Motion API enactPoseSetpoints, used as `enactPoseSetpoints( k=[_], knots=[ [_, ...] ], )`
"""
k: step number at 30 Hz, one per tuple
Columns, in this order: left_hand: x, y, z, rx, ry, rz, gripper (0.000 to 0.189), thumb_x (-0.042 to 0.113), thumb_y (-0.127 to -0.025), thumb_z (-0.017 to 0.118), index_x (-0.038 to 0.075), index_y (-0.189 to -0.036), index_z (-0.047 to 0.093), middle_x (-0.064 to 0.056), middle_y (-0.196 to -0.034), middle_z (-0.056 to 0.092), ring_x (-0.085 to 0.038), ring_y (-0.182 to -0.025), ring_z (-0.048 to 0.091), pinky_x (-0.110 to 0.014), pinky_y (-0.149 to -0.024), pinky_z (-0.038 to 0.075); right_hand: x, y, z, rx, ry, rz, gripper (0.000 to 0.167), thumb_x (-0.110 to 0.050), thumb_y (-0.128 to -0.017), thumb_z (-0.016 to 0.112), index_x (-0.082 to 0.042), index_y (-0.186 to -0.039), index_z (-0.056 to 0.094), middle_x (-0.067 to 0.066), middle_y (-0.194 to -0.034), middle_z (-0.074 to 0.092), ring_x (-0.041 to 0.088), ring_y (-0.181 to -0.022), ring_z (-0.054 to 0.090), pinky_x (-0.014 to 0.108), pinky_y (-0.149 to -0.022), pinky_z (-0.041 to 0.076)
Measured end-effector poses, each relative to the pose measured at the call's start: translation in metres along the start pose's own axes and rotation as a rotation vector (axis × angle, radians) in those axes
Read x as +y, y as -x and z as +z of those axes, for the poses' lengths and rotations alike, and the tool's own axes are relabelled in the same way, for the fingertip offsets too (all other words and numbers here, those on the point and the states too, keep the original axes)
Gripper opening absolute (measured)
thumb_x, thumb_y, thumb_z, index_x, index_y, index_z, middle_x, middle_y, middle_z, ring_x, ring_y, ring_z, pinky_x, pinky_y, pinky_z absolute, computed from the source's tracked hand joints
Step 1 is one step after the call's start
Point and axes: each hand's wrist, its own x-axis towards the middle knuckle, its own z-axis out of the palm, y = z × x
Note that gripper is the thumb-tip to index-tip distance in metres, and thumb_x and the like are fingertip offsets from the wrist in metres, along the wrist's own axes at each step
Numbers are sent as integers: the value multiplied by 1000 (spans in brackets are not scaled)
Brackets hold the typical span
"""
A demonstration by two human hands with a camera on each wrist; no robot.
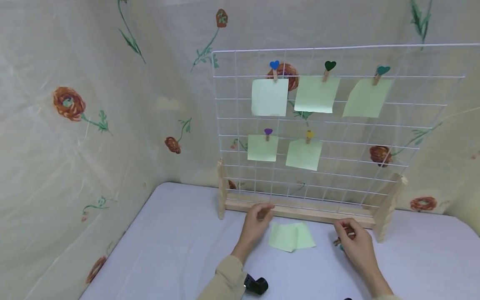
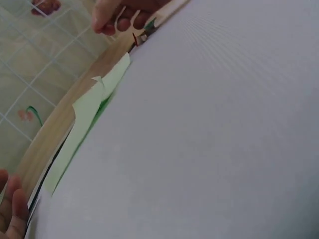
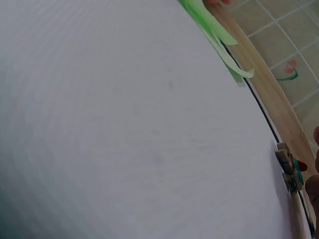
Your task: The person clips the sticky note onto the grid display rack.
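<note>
My left hand (image 1: 256, 223), fingers loosely bent, is at the wooden base bar of the grid stand; nothing shows in it. To its right, two pale green paper notes (image 1: 286, 237) overlap on the table. My right hand (image 1: 356, 239) hangs with bent fingers beside small wooden clothespins (image 3: 289, 167) lying on the table, with red and green parts showing. In the left wrist view no thing shows in the fingers of the right hand (image 2: 127, 15). Several green notes (image 1: 270, 98) hang on the white wire grid (image 1: 348, 162) from heart-topped clothespins (image 1: 330, 66).
The grid stands upright in a wooden base (image 1: 311, 213) at the back of the white-covered table (image 1: 180, 250). A black object (image 1: 256, 285) sits at my left wrist. Flower-patterned sheeting (image 1: 112, 158) hangs behind and at the left.
</note>
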Motion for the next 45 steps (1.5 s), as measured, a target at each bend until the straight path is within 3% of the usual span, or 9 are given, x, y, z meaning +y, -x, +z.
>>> enactPoseSetpoints(
  k=[5,10,13,18,25,39,45],
  knots=[
    [-3,5,4,-32,-25,-6,19,34,-92,60,30,-110,64,9,-110,60,-4,-94,58,-22,-81,48,13,8,-9,41,-109,138,23,-24,-95,57,-3,-103,63,-20,-78,59,-6,-70,53,10,-61,44],
    [-7,7,7,-50,-69,49,18,30,-93,60,32,-110,63,13,-112,58,-4,-98,58,-21,-81,49,19,12,-14,89,-190,202,27,-23,-95,57,1,-104,61,-27,-81,57,-11,-76,55,4,-69,43],
    [-9,10,5,-56,-108,76,20,25,-93,60,33,-111,63,13,-113,58,-5,-99,57,-20,-81,50,18,15,-12,59,-180,209,26,-24,-94,58,0,-104,62,-23,-81,60,-10,-75,55,6,-67,44],
    [-13,17,1,-58,-167,92,22,24,-93,60,32,-113,63,12,-112,60,-6,-99,57,-20,-82,50,16,22,-5,-1,-111,152,21,-24,-94,59,-6,-101,63,-4,-85,68,-5,-73,56,11,-64,45],
    [-10,19,-1,-81,-238,190,22,25,-93,58,25,-114,63,10,-116,61,-7,-102,58,-23,-85,49,17,20,-4,-5,-162,126,19,-21,-94,59,-4,-102,63,9,-91,69,-1,-74,58,12,-65,47],
    [-7,22,17,-181,-261,276,29,29,-93,59,21,-120,62,4,-123,60,-15,-117,55,-33,-100,46,24,25,-24,0,-53,151,21,-28,-96,55,-8,-98,61,10,-95,67,-1,-74,54,14,-63,45],
    [-6,20,10,-239,-375,302,34,35,-89,64,26,-122,60,7,-126,58,-17,-122,51,-47,-103,39,23,21,-18,-29,-131,165,23,-28,-95,56,-7,-100,61,10,-96,67,2,-76,55,15,-65,47]
  ],
)
